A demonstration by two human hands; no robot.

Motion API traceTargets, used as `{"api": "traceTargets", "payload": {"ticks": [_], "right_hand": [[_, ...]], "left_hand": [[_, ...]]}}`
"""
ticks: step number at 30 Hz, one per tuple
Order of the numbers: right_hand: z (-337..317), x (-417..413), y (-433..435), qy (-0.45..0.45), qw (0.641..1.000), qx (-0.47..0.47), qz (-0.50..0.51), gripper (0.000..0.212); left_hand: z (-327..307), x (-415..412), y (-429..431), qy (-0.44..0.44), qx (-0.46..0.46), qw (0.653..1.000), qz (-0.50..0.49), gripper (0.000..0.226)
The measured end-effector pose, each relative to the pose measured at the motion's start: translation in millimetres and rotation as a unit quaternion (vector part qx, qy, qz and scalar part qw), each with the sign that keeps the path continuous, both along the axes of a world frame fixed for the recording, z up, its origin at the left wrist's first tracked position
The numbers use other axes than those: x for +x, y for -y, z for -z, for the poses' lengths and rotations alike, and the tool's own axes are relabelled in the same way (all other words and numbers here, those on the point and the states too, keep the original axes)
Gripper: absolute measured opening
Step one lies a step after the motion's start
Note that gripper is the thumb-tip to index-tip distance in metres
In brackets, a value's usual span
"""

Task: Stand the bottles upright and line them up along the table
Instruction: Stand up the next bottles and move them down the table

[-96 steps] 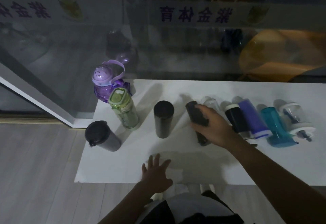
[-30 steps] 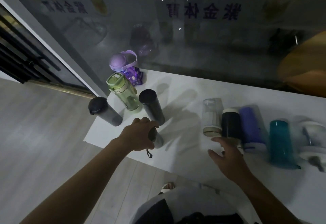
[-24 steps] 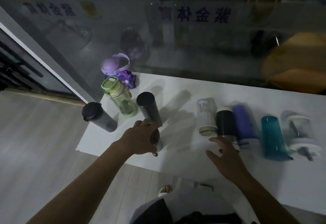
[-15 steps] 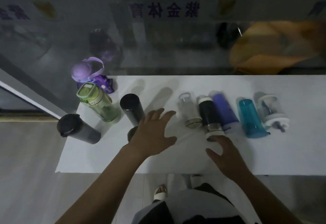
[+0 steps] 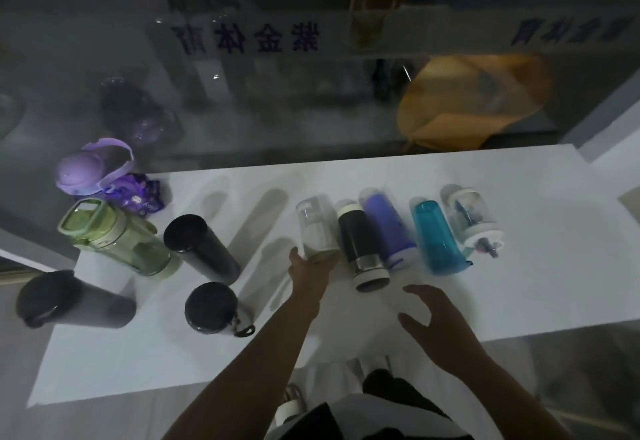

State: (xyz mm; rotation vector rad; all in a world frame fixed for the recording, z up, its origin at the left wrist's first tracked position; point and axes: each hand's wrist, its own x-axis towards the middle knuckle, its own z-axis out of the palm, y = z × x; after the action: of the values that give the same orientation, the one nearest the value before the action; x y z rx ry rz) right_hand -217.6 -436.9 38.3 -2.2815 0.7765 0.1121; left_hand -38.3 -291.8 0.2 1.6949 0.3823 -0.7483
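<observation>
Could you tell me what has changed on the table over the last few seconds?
The small black bottle, earlier lying under the right hand, now stands upright near the front edge, released. The left hand has moved right and taken hold of the lying clear bottle. The right hand hovers open. The other four lying bottles and four standing ones stayed put.

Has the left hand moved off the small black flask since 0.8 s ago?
Yes. The left hand has left the small black flask and gone right along the table, now at the clear bottle.
</observation>
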Motion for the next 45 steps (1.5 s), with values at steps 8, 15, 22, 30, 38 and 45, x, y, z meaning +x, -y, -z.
{"api": "traceTargets", "payload": {"ticks": [8,15,22,30,38,45], "right_hand": [[-3.2,31.5,51.8,0.034,0.994,0.046,-0.092,0.052],[9.0,50.6,91.9,0.077,0.980,0.103,-0.149,0.039],[19.9,80.6,111.4,0.094,0.961,0.134,-0.224,0.038],[18.6,90.1,114.2,0.093,0.953,0.165,-0.238,0.032],[18.9,72.8,111.5,0.072,0.964,0.146,-0.212,0.032],[13.3,56.3,98.0,0.057,0.977,0.106,-0.177,0.036]], "left_hand": [[5.4,12.9,27.4,-0.038,0.022,0.994,-0.103,0.089],[1.2,6.5,21.0,-0.008,0.081,0.989,-0.119,0.084],[-29.7,9.6,2.7,0.127,0.266,0.955,-0.036,0.082],[-115.1,38.1,13.4,0.180,0.471,0.816,0.284,0.059],[-107.0,47.3,4.6,0.170,0.489,0.766,0.381,0.068],[-79.3,61.9,-16.3,0.166,0.480,0.761,0.404,0.089]]}}
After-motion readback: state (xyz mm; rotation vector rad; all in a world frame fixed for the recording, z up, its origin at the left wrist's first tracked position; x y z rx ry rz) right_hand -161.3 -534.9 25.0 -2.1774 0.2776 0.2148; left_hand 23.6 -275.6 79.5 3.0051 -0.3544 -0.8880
